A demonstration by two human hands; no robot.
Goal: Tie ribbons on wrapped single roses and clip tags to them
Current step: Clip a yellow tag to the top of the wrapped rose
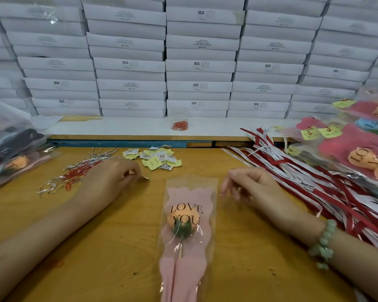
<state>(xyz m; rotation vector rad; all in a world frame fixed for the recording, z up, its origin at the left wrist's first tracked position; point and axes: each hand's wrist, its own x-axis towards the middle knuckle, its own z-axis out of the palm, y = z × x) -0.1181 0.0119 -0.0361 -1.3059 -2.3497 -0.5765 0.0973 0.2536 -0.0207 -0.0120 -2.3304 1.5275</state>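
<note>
A wrapped single rose (189, 247) lies lengthwise on the wooden table (122, 247) between my forearms. It has an orange bloom in pink paper inside a clear sleeve printed "LOVE YOU". My left hand (115, 177) hovers left of the sleeve's top, and its thumb and fingers pinch a small silvery strip (146, 178). My right hand (248, 185) hovers right of the sleeve's top, with its fingers loosely curled and nothing in them. Yellow and white tags (159, 159) lie in a heap beyond the rose. Red and white ribbons (297, 173) fan out on the right.
Silver and red twist ties (79, 170) are scattered at the left. A clear bag of red paper clips (179, 124) stands on the white ledge. Wrapped roses (358, 149) are piled at the right, with more in a bag (11, 153) at the left. Stacked white boxes (196, 66) wall off the back.
</note>
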